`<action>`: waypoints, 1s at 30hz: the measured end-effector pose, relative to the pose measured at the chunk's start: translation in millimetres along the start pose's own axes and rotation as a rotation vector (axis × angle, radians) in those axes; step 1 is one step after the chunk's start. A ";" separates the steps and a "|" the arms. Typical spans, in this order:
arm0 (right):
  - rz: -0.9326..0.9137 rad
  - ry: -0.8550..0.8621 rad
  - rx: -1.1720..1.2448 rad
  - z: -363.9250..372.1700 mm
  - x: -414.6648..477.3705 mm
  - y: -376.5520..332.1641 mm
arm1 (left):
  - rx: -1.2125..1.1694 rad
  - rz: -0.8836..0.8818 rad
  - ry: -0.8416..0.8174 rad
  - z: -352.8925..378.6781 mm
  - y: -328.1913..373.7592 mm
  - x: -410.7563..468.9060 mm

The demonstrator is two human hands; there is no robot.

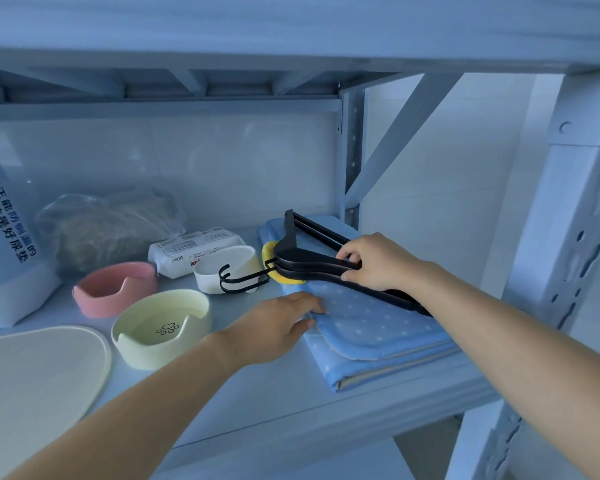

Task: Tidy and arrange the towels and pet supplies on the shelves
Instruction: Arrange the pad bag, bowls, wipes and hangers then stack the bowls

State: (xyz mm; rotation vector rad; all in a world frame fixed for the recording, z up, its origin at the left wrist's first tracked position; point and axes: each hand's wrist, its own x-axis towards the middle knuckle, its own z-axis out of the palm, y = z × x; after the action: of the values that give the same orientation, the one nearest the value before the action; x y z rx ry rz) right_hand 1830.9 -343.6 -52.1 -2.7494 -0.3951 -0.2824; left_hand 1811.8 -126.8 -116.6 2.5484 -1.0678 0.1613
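On the shelf [257,393], with bowls [160,327] grouped at left and the folded towel [378,327] at right, we judge the tidying midway: our right hand [378,261] curls round the hangers [312,261] lying on the towel, while our left hand [278,323] presses nearly straight fingers on its edge.

A pale tiled wall [222,161] is running behind the shelf [274,400], its glossy tiles catching faint round reflections. A perforated rear upright [352,150] is standing at the right back corner, and a flat diagonal brace [402,136] is slanting from its lower part up towards the front. A wider front upright [582,237], punched with keyhole slots, is rising at the right edge. Overhead, angled metal ribs [194,83] are bracing the underside of the upper board [257,26].
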 end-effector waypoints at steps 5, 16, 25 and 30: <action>0.044 -0.004 0.027 0.5 -21.8 -11.4 | -0.027 0.009 -0.001 1.8 8.1 -11.6; 0.114 0.072 -0.014 6.0 -40.4 -22.9 | -0.017 -0.016 -0.041 -13.6 44.0 -20.9; 0.179 0.051 0.019 8.0 -41.4 -3.9 | 0.123 0.000 -0.095 3.5 68.5 2.3; 0.199 0.054 -0.043 4.2 -37.8 -4.4 | 0.082 0.002 -0.117 -3.8 46.1 8.2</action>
State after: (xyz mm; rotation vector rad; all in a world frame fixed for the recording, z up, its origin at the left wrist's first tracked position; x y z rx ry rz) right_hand 1794.7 -347.0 -63.8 -2.7891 -0.1007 -0.3158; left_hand 1785.1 -160.4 -97.6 2.6590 -1.1282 0.0588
